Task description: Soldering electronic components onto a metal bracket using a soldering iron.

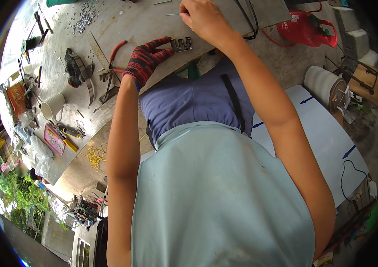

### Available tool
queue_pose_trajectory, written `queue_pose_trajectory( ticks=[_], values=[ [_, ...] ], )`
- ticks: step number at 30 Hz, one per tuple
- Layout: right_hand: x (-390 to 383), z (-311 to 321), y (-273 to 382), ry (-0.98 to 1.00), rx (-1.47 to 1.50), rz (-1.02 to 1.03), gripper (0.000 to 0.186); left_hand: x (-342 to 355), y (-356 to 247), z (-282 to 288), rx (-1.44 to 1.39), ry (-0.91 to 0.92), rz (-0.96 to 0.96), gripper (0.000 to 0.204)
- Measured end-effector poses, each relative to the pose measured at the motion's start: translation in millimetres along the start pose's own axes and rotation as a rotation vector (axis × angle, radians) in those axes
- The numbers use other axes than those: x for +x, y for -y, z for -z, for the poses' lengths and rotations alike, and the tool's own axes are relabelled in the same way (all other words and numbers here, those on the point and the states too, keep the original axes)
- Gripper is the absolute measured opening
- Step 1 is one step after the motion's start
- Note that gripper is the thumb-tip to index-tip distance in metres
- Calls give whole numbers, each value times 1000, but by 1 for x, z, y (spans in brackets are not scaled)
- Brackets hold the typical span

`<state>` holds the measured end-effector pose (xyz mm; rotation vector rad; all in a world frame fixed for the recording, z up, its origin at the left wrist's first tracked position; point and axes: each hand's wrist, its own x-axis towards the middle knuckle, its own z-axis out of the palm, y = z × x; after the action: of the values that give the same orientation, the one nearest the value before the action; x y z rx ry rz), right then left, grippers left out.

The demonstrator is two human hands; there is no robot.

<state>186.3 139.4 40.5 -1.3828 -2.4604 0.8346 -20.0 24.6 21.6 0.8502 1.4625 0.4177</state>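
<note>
My left hand, in a red and black striped knit glove, rests at the table's near edge. Its finger and thumb grip the left end of a small dark metal piece shaped like a letter E. Bare and closed, my right hand is raised beyond that piece, to its right. A thin metal rod sticks out leftward from its pinched fingers; the rest of the rod is hidden in the hand. Red-handled pliers lie just left of the gloved hand.
Small metal bits are scattered at the far left of the table. A white mug, a pink tray and a yellow-handled cutter stand or lie leftward. Black cables cross the right side, near a red gas cylinder.
</note>
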Motion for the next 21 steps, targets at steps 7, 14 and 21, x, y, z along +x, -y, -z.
queue_pose_trajectory(
  ticks=[7,14,21],
  values=[
    [-75,18,23,-71,84,181,6,0,3,-2,68,-30,8,49],
    [-84,-1,28,-62,17,292,9,3,5,-2,4,-41,-15,46],
    [-73,-14,37,-81,-347,383,8,6,1,4,91,-12,-30,52]
  ],
)
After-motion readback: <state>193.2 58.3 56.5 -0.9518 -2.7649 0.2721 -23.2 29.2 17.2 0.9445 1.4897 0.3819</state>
